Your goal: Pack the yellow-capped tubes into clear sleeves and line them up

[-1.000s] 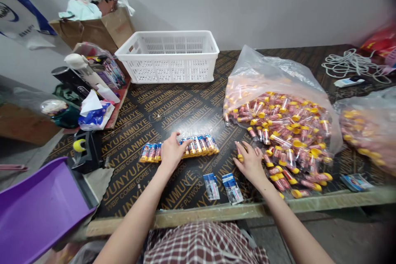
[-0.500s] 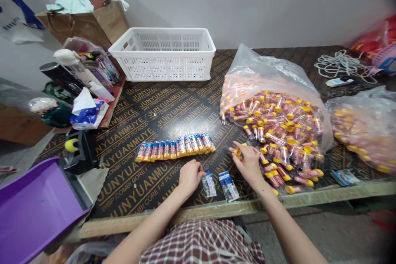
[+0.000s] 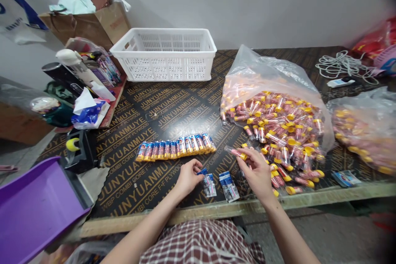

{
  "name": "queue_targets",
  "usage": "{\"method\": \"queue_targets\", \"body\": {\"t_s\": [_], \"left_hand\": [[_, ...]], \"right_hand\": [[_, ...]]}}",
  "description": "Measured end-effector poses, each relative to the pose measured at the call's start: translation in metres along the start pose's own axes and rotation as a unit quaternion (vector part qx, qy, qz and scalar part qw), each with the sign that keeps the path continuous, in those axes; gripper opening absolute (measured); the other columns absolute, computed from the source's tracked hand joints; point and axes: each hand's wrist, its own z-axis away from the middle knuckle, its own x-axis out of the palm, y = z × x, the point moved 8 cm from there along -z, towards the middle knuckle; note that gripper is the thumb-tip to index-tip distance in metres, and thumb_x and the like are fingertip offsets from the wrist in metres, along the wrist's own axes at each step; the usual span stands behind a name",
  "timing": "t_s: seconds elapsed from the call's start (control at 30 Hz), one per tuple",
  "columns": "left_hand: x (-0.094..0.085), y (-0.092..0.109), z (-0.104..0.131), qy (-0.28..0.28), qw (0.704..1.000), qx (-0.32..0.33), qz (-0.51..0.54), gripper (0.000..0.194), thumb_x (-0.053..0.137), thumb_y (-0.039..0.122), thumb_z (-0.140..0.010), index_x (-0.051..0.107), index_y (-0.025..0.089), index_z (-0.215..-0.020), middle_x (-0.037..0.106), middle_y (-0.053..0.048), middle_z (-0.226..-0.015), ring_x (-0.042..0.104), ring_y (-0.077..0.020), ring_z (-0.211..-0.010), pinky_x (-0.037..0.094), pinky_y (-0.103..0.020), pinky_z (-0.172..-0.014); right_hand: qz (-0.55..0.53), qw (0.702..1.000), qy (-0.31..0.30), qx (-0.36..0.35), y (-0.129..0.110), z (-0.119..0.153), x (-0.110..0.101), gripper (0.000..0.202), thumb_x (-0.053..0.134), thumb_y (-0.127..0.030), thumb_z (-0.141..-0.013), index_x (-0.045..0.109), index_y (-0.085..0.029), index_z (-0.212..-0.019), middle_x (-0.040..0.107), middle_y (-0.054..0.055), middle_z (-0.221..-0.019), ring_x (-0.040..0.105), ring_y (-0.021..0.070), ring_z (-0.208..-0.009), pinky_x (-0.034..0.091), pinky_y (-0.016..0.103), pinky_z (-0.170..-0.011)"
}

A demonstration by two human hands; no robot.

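On the dark table (image 3: pixel 145 109), the left hand (image 3: pixel 189 177) pinches the blue top (image 3: pixel 203 171) of a small wrapper (image 3: pixel 210 188). Just beside it lies another wrapper (image 3: pixel 229 187). The right hand (image 3: pixel 256 172) holds a little tube (image 3: pixel 234 152) with a yellow cap (image 3: pixel 243 156) between its thumb and fingers. Near that hand, a big pile of tubes (image 3: pixel 286 128) lies partly in a clear bag (image 3: pixel 272 68). Past the left hand lies a neat row of blue and yellow packs (image 3: pixel 177 147).

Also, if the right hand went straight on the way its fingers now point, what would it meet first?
The right hand would probably meet the nearest end of the row of blue-and-yellow packets, the held tube leading. Its height is unclear, so it may pass above.
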Motion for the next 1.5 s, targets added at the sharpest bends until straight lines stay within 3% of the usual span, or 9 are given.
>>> {"method": "queue_targets", "body": {"t_s": [0.2,0.33,0.53,0.63,0.77,0.87,0.97,1.1,1.5], "left_hand": [[0.001,0.002,0.004,-0.006,0.999,0.002,-0.044,0.011,0.065,0.014,-0.067,0.063,0.016,-0.077,0.064,-0.001,-0.066,0.058,-0.0142,-0.063,0.042,-0.024,-0.063],[0.002,0.015,0.011,-0.001,0.986,0.064,-0.155,0.014,0.054,0.012,-0.076,0.059,0.020,-0.087,0.065,-0.001,-0.073,0.060,-0.0166,-0.070,0.042,-0.027,-0.067],[0.005,0.034,0.023,0.020,0.934,0.186,-0.303,0.012,0.050,0.009,-0.076,0.055,0.020,-0.075,0.063,-0.007,-0.096,0.055,-0.0208,-0.091,0.042,-0.031,-0.077],[-0.005,0.039,0.027,0.054,0.962,0.182,-0.194,0.010,0.053,0.010,-0.074,0.053,0.019,-0.071,0.064,-0.005,-0.089,0.057,-0.0181,-0.086,0.043,-0.029,-0.077],[-0.027,0.035,0.020,0.102,0.989,0.059,0.092,0.010,0.061,0.024,-0.074,0.054,0.018,-0.075,0.061,0.002,-0.064,0.057,-0.0126,-0.061,0.044,-0.024,-0.061],[-0.036,0.036,0.012,0.106,0.949,-0.020,0.297,0.029,0.073,0.031,-0.065,0.058,0.015,-0.084,0.065,0.001,-0.064,0.059,-0.0121,-0.058,0.048,-0.024,-0.061],[-0.041,0.040,0.005,0.106,0.903,-0.062,0.412,0.036,0.081,0.029,-0.053,0.061,0.013,-0.077,0.067,-0.001,-0.066,0.061,-0.0117,-0.058,0.052,-0.025,-0.060],[-0.046,0.040,0.000,0.104,0.876,-0.082,0.464,0.033,0.084,0.026,-0.048,0.062,0.012,-0.069,0.065,0.000,-0.066,0.061,-0.0104,-0.059,0.053,-0.024,-0.060],[-0.050,0.036,0.003,0.141,0.876,-0.079,0.454,0.035,0.084,0.037,-0.048,0.064,0.011,-0.060,0.063,0.000,-0.058,0.058,-0.0095,-0.056,0.051,-0.024,-0.061]], "right_hand": [[-0.024,1.000,-0.007,-0.005,-0.006,0.003,0.002,0.018,0.058,-0.028,-0.082,0.065,-0.023,-0.098,0.064,0.005,-0.098,0.059,0.0192,-0.092,0.048,0.035,-0.083],[-0.028,0.999,-0.017,0.000,-0.006,0.004,0.005,0.019,0.057,-0.028,-0.082,0.065,-0.023,-0.099,0.064,0.006,-0.099,0.060,0.0201,-0.093,0.049,0.036,-0.082],[-0.040,0.999,-0.014,0.002,-0.012,0.007,0.004,0.019,0.058,-0.028,-0.082,0.066,-0.023,-0.099,0.065,0.007,-0.100,0.060,0.0204,-0.092,0.050,0.035,-0.079],[-0.048,0.999,-0.012,0.008,-0.015,0.008,0.002,0.019,0.059,-0.026,-0.082,0.066,-0.023,-0.099,0.065,0.007,-0.102,0.060,0.0205,-0.094,0.051,0.034,-0.078],[-0.083,0.996,-0.008,0.013,-0.023,0.011,0.003,0.020,0.060,-0.025,-0.082,0.066,-0.024,-0.100,0.064,0.006,-0.103,0.061,0.0193,-0.095,0.052,0.033,-0.079],[-0.112,0.994,-0.019,0.009,-0.031,0.013,0.009,0.020,0.058,-0.025,-0.083,0.067,-0.024,-0.101,0.063,0.007,-0.105,0.060,0.0194,-0.097,0.053,0.033,-0.080],[-0.128,0.991,-0.029,-0.002,-0.038,0.018,0.017,0.022,0.058,-0.023,-0.084,0.066,-0.026,-0.104,0.062,0.007,-0.108,0.059,0.0199,-0.101,0.052,0.035,-0.084],[-0.118,0.992,-0.032,-0.023,-0.043,0.024,0.025,0.027,0.057,-0.021,-0.085,0.064,-0.028,-0.110,0.061,0.007,-0.111,0.058,0.0202,-0.102,0.051,0.037,-0.087],[-0.064,0.993,-0.036,-0.095,-0.063,0.030,0.031,0.037,0.054,-0.013,-0.085,0.061,-0.030,-0.116,0.061,0.007,-0.111,0.058,0.0202,-0.103,0.049,0.039,-0.091]]}}
